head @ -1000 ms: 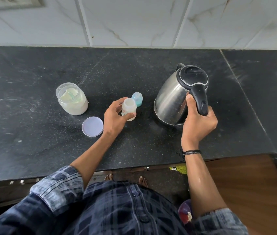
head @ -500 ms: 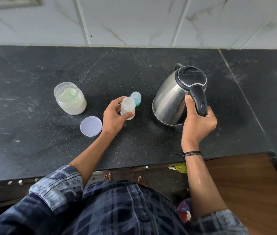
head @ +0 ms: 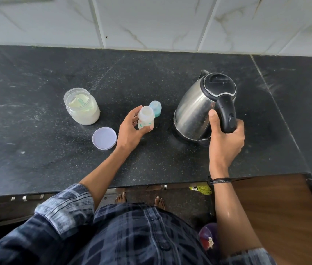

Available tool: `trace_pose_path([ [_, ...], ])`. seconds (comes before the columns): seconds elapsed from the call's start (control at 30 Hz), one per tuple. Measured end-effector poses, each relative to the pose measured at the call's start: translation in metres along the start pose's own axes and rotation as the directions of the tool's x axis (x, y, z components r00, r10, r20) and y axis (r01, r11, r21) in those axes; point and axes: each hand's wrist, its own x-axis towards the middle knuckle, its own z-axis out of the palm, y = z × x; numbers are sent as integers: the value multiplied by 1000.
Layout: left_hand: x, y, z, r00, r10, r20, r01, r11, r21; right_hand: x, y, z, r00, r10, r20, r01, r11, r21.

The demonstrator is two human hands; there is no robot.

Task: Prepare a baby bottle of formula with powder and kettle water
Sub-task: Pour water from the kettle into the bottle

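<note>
left of centre on the black counter (head: 36, 159) stands the open powder jar (head: 82, 107), a green scoop lying inside it, with its lid (head: 104, 138) flat just below and to the right. at the middle of the frame the left hand (head: 129, 131) holds the baby bottle (head: 146, 117), uncapped; compared with a second ago the fingers have loosened, the forefinger lifted beside the neck and the thumb propping the base. the teal cap (head: 155, 108) stands just behind the bottle. right of centre, the right hand (head: 225, 138) is curled tight round the black handle of the steel kettle (head: 195, 111), which has hardly shifted and sits near the bottle, apart from it. the pour has likely not begun.
</note>
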Motion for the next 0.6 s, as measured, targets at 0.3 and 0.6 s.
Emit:
trace_pose_path([
  [0.3, 0, 7, 1, 999, -47, 7, 47, 999, 27, -30, 11, 6, 625, -755, -199, 713, 655, -251],
  [0.6, -1, 12, -8, 997, -80, -13, 81, 996, 41, -36, 11, 82, 685, -423, 593, 540, 841, -24],
])
